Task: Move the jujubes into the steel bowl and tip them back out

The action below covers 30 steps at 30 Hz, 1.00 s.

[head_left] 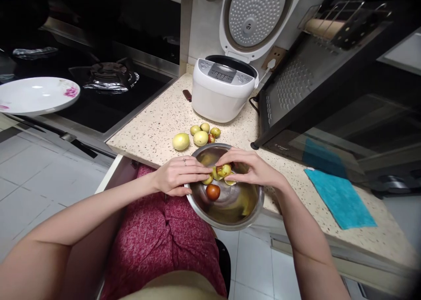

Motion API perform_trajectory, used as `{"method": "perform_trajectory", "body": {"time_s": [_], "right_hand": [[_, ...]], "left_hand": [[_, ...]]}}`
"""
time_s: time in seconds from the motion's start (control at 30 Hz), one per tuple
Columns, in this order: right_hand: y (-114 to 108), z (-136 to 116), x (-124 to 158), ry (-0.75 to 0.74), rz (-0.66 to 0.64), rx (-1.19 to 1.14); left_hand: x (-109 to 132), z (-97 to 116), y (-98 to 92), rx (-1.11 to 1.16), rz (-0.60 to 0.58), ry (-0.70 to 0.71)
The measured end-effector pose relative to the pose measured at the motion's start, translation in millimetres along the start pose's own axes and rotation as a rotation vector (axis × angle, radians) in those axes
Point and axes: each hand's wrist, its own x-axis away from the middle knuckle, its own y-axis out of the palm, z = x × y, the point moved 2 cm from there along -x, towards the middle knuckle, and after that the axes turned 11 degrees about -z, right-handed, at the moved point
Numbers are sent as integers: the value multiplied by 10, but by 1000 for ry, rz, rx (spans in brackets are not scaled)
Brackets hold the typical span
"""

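Note:
A metal bowl (pixel 226 225) sits at the counter's front edge, above my lap, holding several jujubes. My right hand (pixel 251 166) reaches in from the right, its thumb and fingers closed around a yellow-green jujube with brown patches (pixel 224 170). Over the bowl's left rim lies my left hand (pixel 184 176), a ring on one finger. Its fingers are stretched out, their tips touching a small green jujube (pixel 208 178), and the thumb is apart from them. A red-brown jujube (pixel 213 192) rests in the bowl below the fingertips. More jujubes (pixel 200 138) lie on the counter just behind the bowl.
A white rice cooker (pixel 223 91) stands behind with its lid up. To the right are a dark oven (pixel 315 116) and a blue cloth (pixel 340 199). A floral plate (pixel 36 96) sits at the left by the gas stove (pixel 108 74). An open drawer (pixel 110 173) juts out beside my legs.

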Motion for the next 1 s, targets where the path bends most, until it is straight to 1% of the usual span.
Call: {"method": "perform_trajectory", "body": {"time_s": [0.13, 0.27, 0.47, 0.57, 0.63, 0.77, 0.87, 0.9, 1.0], "right_hand": [[14, 2, 12, 39, -100, -91], [57, -5, 16, 51, -169, -106], [101, -8, 4, 26, -221, -69], [107, -11, 8, 40, -236, -57], [110, -16, 7, 51, -237, -72], [105, -20, -4, 52, -229, -110], [97, -17, -1, 44, -205, -130], [97, -17, 4, 41, -189, -141], [106, -10, 20, 32, -125, -180]], "left_hand": [[20, -22, -43, -30, -7, 4], [36, -45, -45, -20, -7, -11], [37, -69, -61, 52, -13, -18], [42, -75, -48, 72, -14, -26], [49, -84, -24, 76, -5, -30], [55, -95, 11, 78, 50, -14], [35, -78, -1, 88, 34, -28], [26, -65, -17, 79, 55, -22], [-4, -37, -33, 55, 3, -33]]}}
